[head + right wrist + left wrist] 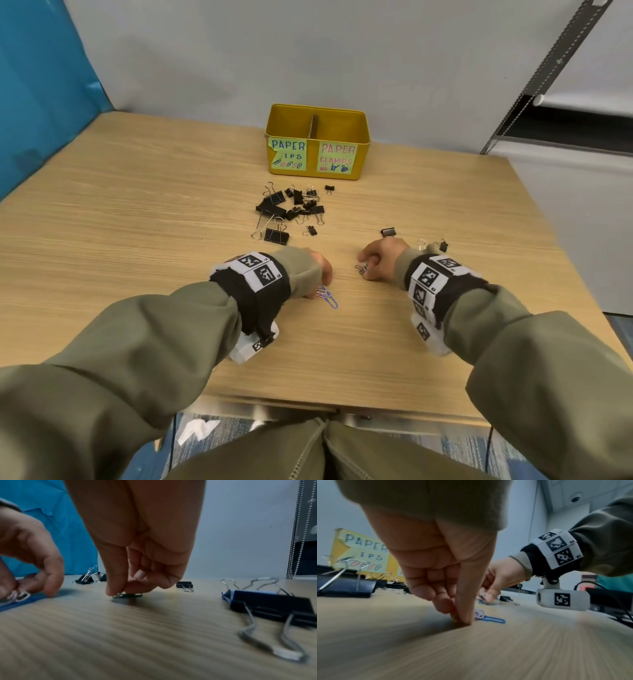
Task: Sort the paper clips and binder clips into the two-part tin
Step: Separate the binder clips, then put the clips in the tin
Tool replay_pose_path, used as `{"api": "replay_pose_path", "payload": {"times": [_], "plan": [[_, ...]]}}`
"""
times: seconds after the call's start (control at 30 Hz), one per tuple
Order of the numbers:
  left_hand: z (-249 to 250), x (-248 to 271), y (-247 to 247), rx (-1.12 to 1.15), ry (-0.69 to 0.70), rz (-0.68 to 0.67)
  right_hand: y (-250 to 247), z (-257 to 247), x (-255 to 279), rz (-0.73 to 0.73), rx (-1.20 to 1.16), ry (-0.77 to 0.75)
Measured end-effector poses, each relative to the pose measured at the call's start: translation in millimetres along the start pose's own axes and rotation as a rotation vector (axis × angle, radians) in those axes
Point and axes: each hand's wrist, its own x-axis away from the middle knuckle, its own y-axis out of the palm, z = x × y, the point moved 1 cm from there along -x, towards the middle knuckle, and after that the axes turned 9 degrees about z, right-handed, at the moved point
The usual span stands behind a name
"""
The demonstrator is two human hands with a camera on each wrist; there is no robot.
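A yellow two-part tin (362, 161) stands at the table's back, its left half labelled for paper clips and its right half for paper clamps. Black binder clips (291, 205) lie heaped in front of it. My left hand (317, 291) points its fingertips (462, 619) down at the table and pinches a pale paper clip (20, 596), with a pink clip (478, 613) and a blue clip (494, 619) lying against them. My right hand (364, 270) pinches dark paper clips (126, 595) just above the wood.
Single binder clips lie near my right hand: one (388, 233) beyond it, small ones (442, 245) to its right, and a large one (271, 605) close to the wrist. A blue panel (41, 85) borders the left; the table's right edge runs diagonally.
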Motion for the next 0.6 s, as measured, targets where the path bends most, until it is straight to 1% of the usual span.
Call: {"api": "replay_pose_path", "payload": {"times": [0.07,0.1,0.17,0.23,0.33,0.47,0.53,0.6], "plan": [[0,0,2,-0.012,-0.014,-0.026,4,-2,-2,0.041,0.077,-0.026],[0,0,3,-0.019,0.002,-0.015,5,-4,-2,0.047,0.125,-0.041],[0,-1,5,-0.052,0.047,0.013,5,-6,-3,0.022,0.194,-0.052],[0,-1,7,-0.116,0.017,-0.026,5,-5,-5,-0.011,0.239,-0.039],[-3,-4,10,-0.187,0.003,-0.03,9,-3,-7,-0.035,0.309,-0.036],[-2,-6,5,-0.101,-0.021,-0.063,15,1,-10,-0.035,0.369,-0.056],[-2,-5,3,-0.049,-0.018,-0.059,17,3,-12,-0.045,0.351,-0.046],[-6,-5,4,-0.043,0.017,-0.03,14,2,-9,-0.055,0.313,-0.02]]}}
